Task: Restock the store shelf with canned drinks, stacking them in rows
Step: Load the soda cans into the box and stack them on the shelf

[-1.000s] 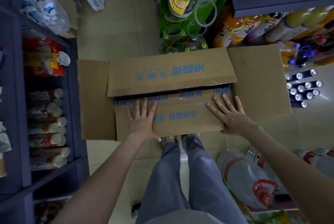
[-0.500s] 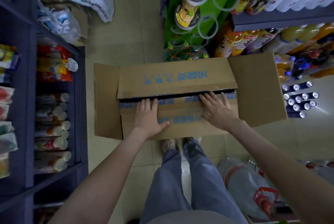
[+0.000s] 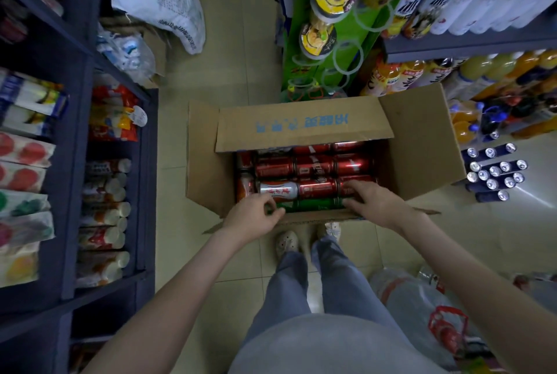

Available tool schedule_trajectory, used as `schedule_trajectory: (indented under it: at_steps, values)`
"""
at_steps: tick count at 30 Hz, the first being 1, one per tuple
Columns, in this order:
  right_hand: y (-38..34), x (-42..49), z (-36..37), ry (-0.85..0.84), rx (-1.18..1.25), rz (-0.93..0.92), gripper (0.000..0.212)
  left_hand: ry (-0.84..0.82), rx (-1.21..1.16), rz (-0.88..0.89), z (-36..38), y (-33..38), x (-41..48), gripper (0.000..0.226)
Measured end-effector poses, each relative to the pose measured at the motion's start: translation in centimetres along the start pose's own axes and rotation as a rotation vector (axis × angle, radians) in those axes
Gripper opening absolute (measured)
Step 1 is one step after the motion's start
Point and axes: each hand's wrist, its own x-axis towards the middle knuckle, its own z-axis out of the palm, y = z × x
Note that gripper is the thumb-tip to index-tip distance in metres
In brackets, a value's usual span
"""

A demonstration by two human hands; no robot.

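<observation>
An open cardboard box [image 3: 208, 174] stands on the floor in front of my feet. Inside it lie rows of red cans [image 3: 315, 165], one silver and red can [image 3: 277, 189] and green cans [image 3: 313, 203] along the near side. My left hand [image 3: 256, 215] is at the box's near left corner, its fingers curled round the left end of a green can. At the near right, my right hand [image 3: 373, 203] rests with fairly straight fingers on the red and green cans. The far flap [image 3: 301, 126] hangs over the back rows.
Dark blue cans [image 3: 494, 174] stand in rows on the floor at the right, below the drinks shelf [image 3: 470, 45]. A green display stand [image 3: 301, 42] is behind the box, a dark snack shelf [image 3: 72, 162] at the left. A plastic pack of bottles [image 3: 422, 307] lies by my right leg.
The near flap, which both hands lay flat on, is folded outward and the cans show. Both hands have moved from the flap to the near row of cans.
</observation>
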Motion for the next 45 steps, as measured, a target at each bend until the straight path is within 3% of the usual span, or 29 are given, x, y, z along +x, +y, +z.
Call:
schedule_trajectory:
  at_steps: [3, 5, 7, 11, 16, 20, 25, 29, 32, 35, 39, 42, 45]
  values:
    - [1.2, -1.6, 3.1, 0.021, -0.123, 0.018, 0.061, -0.162, -0.134, -0.085, 2.4, -0.9, -1.9, 0.067]
    - [2.0, -2.9, 6.1, -0.012, -0.191, 0.057, 0.067, -0.155, 0.036, -0.095, 4.7, -2.1, -3.5, 0.086]
    - [3.0, -4.0, 9.0, -0.041, -0.245, 0.057, 0.075, -0.244, 0.230, -0.105, 6.8, -3.9, -4.8, 0.093]
    - [4.8, -4.1, 12.4, -0.013, -0.346, 0.064, 0.063, -0.358, 0.382, -0.166, 8.8, -5.3, -5.5, 0.093]
    - [3.1, -1.7, 7.3, 0.099, -0.289, -0.017, 0.056, -0.127, 0.159, -0.126, 7.2, -0.9, -3.9, 0.085]
    - [2.8, -0.7, 2.5, 0.155, -0.153, -0.047, 0.056, 0.004, 0.208, -0.096, 4.6, 2.5, -0.6, 0.078]
    - [3.2, 2.0, -0.3, 0.098, -0.105, -0.024, 0.055, 0.032, 0.332, -0.061, 2.9, 4.1, 2.8, 0.075]
    - [3.3, 5.0, -0.7, -0.024, -0.053, 0.016, 0.053, -0.071, 0.393, -0.087, 2.5, 3.5, 5.5, 0.070]
    - [3.0, 6.8, -1.2, -0.055, -0.041, 0.021, 0.068, -0.160, 0.385, -0.118, 1.9, 3.0, 7.2, 0.067]
    - [3.0, 8.1, -2.3, 0.027, -0.098, 0.021, 0.078, -0.137, 0.324, -0.161, 1.0, 2.8, 8.2, 0.071]
    - [2.4, 8.9, -4.9, 0.156, -0.142, -0.063, 0.082, -0.011, 0.274, -0.036, -0.4, 2.9, 9.0, 0.085]
    - [1.3, 10.7, -8.2, 0.305, -0.203, -0.166, 0.089, 0.116, 0.389, 0.085, -1.8, 3.0, 10.0, 0.085]
    - [0.3, 14.2, -11.2, 0.336, -0.315, -0.119, 0.088, 0.242, 0.475, 0.068, -3.6, 2.7, 12.7, 0.089]
